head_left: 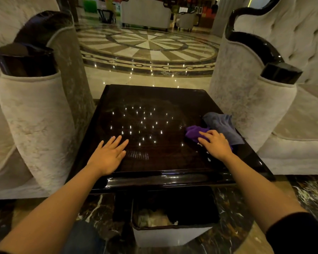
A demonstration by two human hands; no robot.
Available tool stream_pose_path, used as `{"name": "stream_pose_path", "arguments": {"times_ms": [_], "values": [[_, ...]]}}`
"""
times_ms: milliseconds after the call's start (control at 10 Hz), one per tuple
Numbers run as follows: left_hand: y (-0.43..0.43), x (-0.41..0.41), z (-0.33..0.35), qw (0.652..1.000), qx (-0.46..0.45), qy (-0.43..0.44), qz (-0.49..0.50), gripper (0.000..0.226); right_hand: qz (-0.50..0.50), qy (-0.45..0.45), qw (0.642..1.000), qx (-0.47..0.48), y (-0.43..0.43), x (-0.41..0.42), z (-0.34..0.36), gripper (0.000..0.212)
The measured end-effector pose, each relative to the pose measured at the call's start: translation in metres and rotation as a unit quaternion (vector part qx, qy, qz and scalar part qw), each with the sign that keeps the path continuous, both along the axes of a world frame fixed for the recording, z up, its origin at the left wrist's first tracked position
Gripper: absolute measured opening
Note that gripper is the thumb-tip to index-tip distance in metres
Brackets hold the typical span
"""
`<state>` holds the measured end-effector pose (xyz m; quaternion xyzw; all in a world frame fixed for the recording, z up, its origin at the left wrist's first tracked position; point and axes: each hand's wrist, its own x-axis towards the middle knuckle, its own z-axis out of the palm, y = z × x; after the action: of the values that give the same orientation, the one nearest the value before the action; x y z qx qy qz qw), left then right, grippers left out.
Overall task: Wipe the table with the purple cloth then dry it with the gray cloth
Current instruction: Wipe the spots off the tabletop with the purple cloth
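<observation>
While your right hand (216,143) lies curled on the crumpled purple cloth (195,132) at the right edge of the glossy dark wooden table (145,99), not yet clenched, your left hand (109,154) rests flat and empty near the front edge. Gray cloth (222,125) sits bunched just behind, touching the purple one — both soft, limp, light. Bunch a thick fold in your palm; glossy top looks slick — press down

Bare forearms, black sleeve (299,233) pushed up right arm
</observation>
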<state>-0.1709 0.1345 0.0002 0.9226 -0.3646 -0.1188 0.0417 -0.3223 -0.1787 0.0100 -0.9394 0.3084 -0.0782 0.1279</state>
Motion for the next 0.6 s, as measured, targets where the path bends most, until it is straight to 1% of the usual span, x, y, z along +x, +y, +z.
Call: {"name": "stream_pose_path", "arguments": {"times_ms": [200, 300, 500, 600], "values": [[0.000, -0.003, 0.002, 1.000, -0.005, 0.002, 0.001, 0.050, 0.039, -0.041, 0.997, 0.054, 0.038, -0.015, -0.002, 0.038], [0.002, -0.001, 0.000, 1.000, -0.002, -0.003, -0.003, 0.050, 0.091, 0.004, 0.996, 0.000, 0.068, -0.028, -0.002, 0.041], [0.002, -0.002, 0.002, 1.000, -0.005, 0.003, -0.003, 0.050, 0.188, -0.027, 0.981, -0.039, 0.113, -0.049, -0.007, 0.043], [0.002, -0.002, 0.002, 1.000, -0.005, 0.002, -0.003, 0.050, 0.218, -0.050, 0.972, -0.067, 0.125, -0.058, -0.016, 0.042]]}}
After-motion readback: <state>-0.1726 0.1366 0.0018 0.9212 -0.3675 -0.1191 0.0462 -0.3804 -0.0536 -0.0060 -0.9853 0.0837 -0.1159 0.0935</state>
